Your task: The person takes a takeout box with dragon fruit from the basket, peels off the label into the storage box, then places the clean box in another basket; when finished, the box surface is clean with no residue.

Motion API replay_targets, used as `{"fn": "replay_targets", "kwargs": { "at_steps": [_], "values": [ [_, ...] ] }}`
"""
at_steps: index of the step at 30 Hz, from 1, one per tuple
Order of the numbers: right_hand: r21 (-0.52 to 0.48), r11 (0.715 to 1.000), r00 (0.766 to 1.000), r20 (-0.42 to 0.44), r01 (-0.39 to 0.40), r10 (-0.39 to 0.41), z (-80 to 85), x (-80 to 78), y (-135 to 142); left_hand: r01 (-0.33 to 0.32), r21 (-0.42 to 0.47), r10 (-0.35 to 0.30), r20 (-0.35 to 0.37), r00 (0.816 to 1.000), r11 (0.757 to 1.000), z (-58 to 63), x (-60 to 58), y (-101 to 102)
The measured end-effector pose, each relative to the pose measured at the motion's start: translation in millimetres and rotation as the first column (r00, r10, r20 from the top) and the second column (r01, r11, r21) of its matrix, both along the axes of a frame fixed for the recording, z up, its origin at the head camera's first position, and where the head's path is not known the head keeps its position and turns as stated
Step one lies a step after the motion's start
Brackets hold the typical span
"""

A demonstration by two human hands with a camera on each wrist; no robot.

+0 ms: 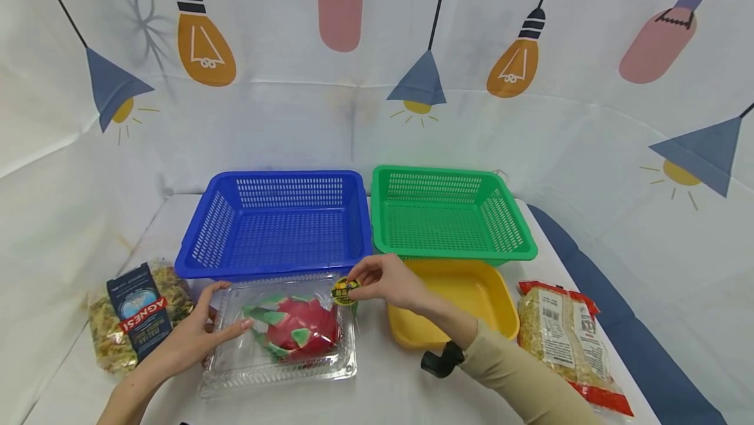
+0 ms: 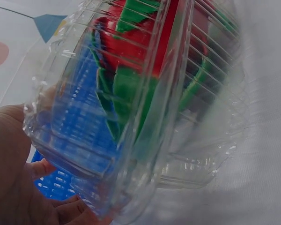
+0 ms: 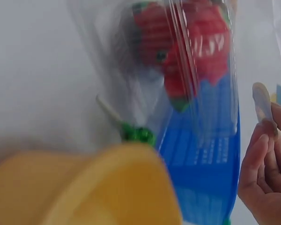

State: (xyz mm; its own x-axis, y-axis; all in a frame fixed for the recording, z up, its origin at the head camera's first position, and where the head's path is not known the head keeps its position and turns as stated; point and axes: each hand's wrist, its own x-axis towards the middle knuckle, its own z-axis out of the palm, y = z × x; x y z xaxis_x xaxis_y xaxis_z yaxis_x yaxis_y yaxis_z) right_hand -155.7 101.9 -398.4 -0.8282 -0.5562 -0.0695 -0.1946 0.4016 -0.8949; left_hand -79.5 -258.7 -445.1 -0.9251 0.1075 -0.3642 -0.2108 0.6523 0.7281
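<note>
A clear plastic clamshell box (image 1: pixel 277 379) lies on the white table with a red and green dragon fruit (image 1: pixel 303 327) inside. My left hand (image 1: pixel 197 333) grips the box's left side, thumb over the lid; in the left wrist view its fingers curl at the box's ribbed end (image 2: pixel 145 187). Above the box's far right corner, my right hand (image 1: pixel 385 281) pinches a round black and yellow sticker (image 1: pixel 341 291) between thumb and fingers. The right wrist view shows this sticker (image 3: pixel 262 101) edge-on, its pale back visible.
Behind the box stands a blue basket (image 1: pixel 273 268), with a green basket (image 1: pixel 453 253) to its right. A yellow tray (image 1: pixel 453 287) sits below my right forearm. Pasta bags lie on both sides, one at left (image 1: pixel 141 314) and one at right (image 1: pixel 565 340). A small green object (image 3: pixel 138 133) lies beside the box.
</note>
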Motion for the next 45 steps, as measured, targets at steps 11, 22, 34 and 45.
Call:
{"fn": "replay_targets", "kwargs": {
  "at_steps": [11, 22, 34, 45],
  "values": [
    [0.03, 0.999, 0.994, 0.105, 0.039, -0.042, -4.5, -22.9, 50.1, -0.009, 0.016, 0.009, 0.011, 1.0, 1.0, 0.9, 0.5, -0.5],
    [0.182, 0.969, 0.985, 0.06, -0.169, 0.16, -12.8, -37.3, 95.2, -0.002, 0.022, 0.002, 0.0, 1.0, 1.0, 1.1, 0.0, 1.1],
    [0.342, 0.889, 0.952, 0.091, -0.304, 0.291, -25.8, -46.9, 100.8, -0.008, 0.051, 0.007, 0.02, 1.0, 0.999, 2.2, 0.0, 0.9],
    [0.372, 0.865, 0.94, 0.183, -0.337, 0.287, -36.7, -51.0, 92.0, 0.005, 0.04, -0.006, 0.039, 0.999, 0.999, 4.1, -0.3, 1.7]
  ]
}}
